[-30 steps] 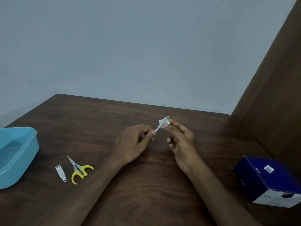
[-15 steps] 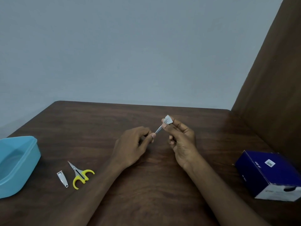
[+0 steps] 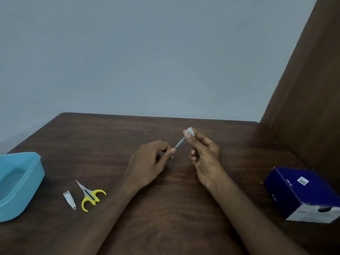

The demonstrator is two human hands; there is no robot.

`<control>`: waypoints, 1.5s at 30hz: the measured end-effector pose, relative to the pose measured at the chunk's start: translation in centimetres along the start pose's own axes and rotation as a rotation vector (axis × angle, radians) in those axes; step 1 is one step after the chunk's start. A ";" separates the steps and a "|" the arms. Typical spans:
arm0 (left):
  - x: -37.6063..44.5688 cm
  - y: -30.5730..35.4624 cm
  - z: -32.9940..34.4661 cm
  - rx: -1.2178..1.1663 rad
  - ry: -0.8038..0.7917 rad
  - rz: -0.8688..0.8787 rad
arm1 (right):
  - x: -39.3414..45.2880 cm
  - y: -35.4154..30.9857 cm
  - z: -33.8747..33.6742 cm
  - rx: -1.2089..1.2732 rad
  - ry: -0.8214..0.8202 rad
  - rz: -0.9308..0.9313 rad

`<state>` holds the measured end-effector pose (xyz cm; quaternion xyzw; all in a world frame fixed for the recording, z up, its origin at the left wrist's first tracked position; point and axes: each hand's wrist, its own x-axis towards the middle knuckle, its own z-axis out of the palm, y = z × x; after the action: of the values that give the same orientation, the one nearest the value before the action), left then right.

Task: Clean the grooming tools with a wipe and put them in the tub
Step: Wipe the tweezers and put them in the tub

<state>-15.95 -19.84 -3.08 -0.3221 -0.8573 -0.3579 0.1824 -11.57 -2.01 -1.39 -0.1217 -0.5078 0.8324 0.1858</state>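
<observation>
Above the middle of the dark wooden table [image 3: 165, 227], my left hand [image 3: 150, 162] pinches the near end of a thin metal tool, likely tweezers [image 3: 179, 143]. My right hand [image 3: 206, 157] pinches a small folded white wipe [image 3: 189, 131] around the tool's far tip. A light blue tub [image 3: 35, 173] stands at the left edge. Between it and my left forearm lie a silver nail clipper [image 3: 70, 200] and yellow-handled scissors [image 3: 90, 195].
A dark blue cardboard box [image 3: 301, 192] with a white end sits at the right, near a brown wooden panel [image 3: 303, 100] rising along the table's right side. A plain grey wall stands behind the table.
The wipe in my right hand has slid from partway along the tool out to its far tip. The head camera has tilted up a little.
</observation>
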 end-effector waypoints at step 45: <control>-0.8 1.0 -0.2 0.286 0.101 0.051 | 0.5 -0.3 -0.6 -0.104 0.182 -0.230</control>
<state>-14.70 -19.75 -2.91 -0.2960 -0.8807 -0.2434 0.2784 -11.74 -1.25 -1.42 -0.1472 -0.5418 0.7637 0.3187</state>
